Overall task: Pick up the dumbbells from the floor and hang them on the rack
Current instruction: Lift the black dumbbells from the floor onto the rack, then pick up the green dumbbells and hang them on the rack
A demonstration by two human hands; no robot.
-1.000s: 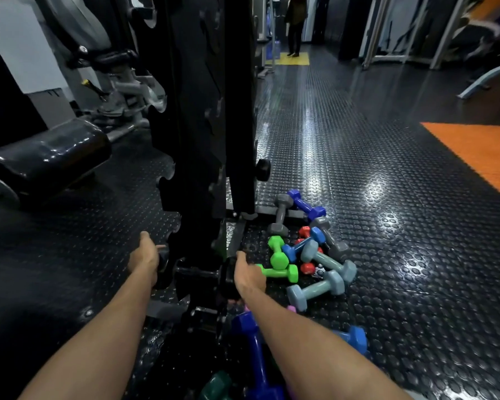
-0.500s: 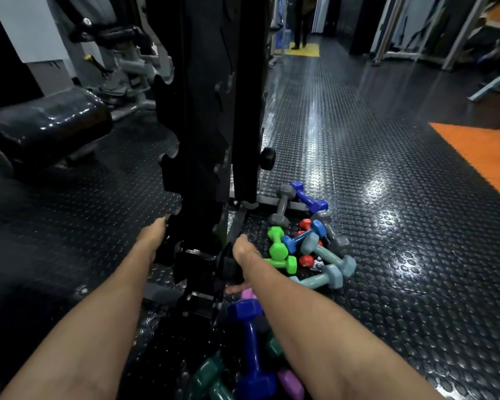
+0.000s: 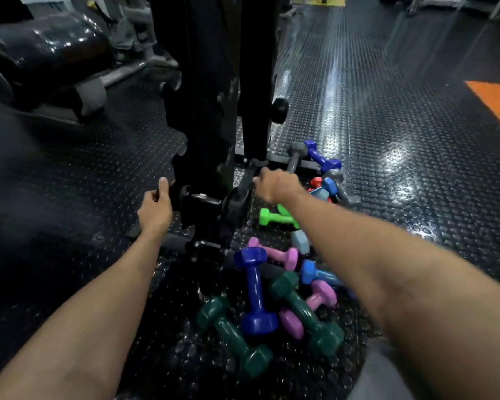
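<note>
**Inspector A:** Both hands are at the foot of the black rack (image 3: 214, 82). The left hand (image 3: 155, 207) is on the left end of a black dumbbell (image 3: 202, 202) lying crosswise in a low slot of the rack, thumb up, fingers curled round the end weight. The right hand (image 3: 276, 186) is at that dumbbell's right end, back of the hand towards the camera.

**Inspector B:** Grip on the right side?

**Inspector A:** The fingers bend forward over the dark end weight, but they are hidden behind the knuckles and the frame is blurred there; I cannot tell whether they grip or merely touch it.

**Inspector B:** Location of the remaining dumbbells?

**Inspector A:** All on the studded black floor (image 3: 401, 183), right of the rack. Near group: a dark blue dumbbell (image 3: 254, 290) lying over two teal dumbbells (image 3: 234, 336), with pink dumbbells (image 3: 283, 256) and a light blue one (image 3: 315, 274) tangled in. Just right of the right forearm: a bright green dumbbell (image 3: 274, 217). Far group, by the rack's base bar: a grey dumbbell (image 3: 295, 158) touching a blue dumbbell (image 3: 321, 157), with red and pale blue pieces behind the hand.

**Inspector B:** Surroundings?

**Inspector A:** A black padded roller (image 3: 44, 50) far left; an orange mat (image 3: 497, 102) far right.
</note>
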